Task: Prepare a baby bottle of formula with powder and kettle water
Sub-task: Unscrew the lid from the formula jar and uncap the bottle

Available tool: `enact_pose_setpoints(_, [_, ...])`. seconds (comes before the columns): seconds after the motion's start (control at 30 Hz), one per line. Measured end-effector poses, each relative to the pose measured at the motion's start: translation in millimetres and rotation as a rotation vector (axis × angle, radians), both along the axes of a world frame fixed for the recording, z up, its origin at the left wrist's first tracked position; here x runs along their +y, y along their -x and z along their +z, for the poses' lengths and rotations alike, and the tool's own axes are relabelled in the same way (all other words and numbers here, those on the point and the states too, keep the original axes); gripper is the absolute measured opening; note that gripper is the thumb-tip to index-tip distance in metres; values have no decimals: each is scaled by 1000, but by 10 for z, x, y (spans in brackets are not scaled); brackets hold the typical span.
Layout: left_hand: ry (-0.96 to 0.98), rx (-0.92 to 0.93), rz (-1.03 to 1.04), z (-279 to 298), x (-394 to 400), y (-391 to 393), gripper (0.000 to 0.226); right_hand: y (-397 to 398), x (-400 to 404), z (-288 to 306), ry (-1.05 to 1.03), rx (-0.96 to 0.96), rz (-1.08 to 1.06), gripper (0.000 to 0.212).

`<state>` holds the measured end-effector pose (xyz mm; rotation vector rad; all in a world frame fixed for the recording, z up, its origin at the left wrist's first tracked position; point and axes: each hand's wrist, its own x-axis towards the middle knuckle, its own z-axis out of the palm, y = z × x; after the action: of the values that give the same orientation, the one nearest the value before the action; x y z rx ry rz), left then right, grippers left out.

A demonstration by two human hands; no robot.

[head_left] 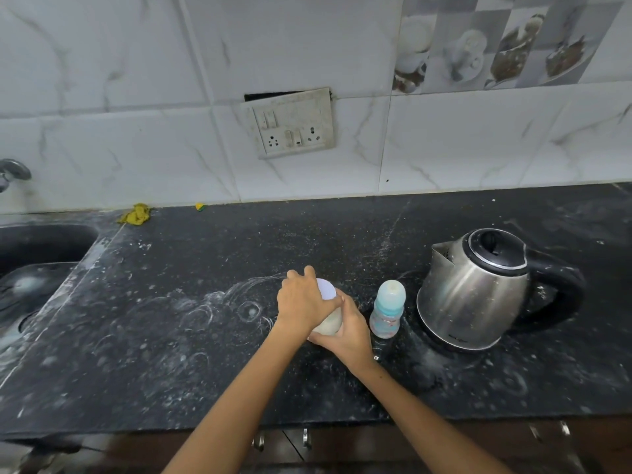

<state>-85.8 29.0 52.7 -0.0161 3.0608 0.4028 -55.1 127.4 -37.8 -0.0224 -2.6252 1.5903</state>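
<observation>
A small powder jar with a pale white lid stands on the black counter near the middle. My left hand lies over the lid from the left, fingers curled around its rim. My right hand wraps the jar's body from the right and below. Just right of the jar stands a capped baby bottle, clear with a light blue collar and a domed cap. A steel electric kettle with a black lid and handle stands further right, spout facing left.
A dark sink lies at the left edge, with a tap on the wall above it. A yellow cloth and a small yellow scrap sit by the tiled wall. A switch and socket plate hangs on the wall.
</observation>
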Motion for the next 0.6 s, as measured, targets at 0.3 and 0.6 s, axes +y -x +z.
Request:
enact_pose_setpoints(0.3, [19, -209, 78, 155, -20, 133, 74, -19, -39, 17, -43, 5, -24, 95])
enact_pose_setpoints(0.6, [3, -682, 52, 432, -145, 349, 92, -52, -32, 47, 8, -37, -61, 105])
